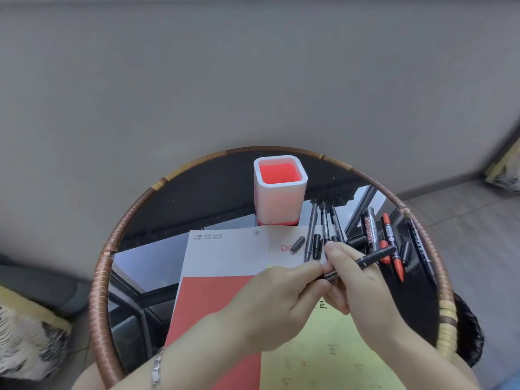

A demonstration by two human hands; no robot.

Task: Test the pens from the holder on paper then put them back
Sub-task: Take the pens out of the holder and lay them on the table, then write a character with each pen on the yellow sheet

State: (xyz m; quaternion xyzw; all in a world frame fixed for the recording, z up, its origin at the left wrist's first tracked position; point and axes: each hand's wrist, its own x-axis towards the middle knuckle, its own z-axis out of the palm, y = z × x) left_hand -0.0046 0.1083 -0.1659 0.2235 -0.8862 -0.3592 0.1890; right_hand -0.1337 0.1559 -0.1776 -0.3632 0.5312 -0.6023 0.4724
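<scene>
My left hand [274,306] and my right hand [363,291] meet over the paper, both gripping one black pen [371,258] that slants up to the right. The white pen holder [280,190] with a red inside stands at the far side of the round table, with no pens in it. Several black pens [323,220] lie to its right, with a whiteboard marker [371,230] and red markers [392,246] further right. A yellow sheet [332,358] with small written marks lies under my right forearm.
A red and white paper pad [225,263] lies under the yellow sheet. Loose black caps [298,244] rest on the pad's white part. The table has a dark glass top and a woven rim [104,266]. A black bag [470,333] hangs beyond the right rim.
</scene>
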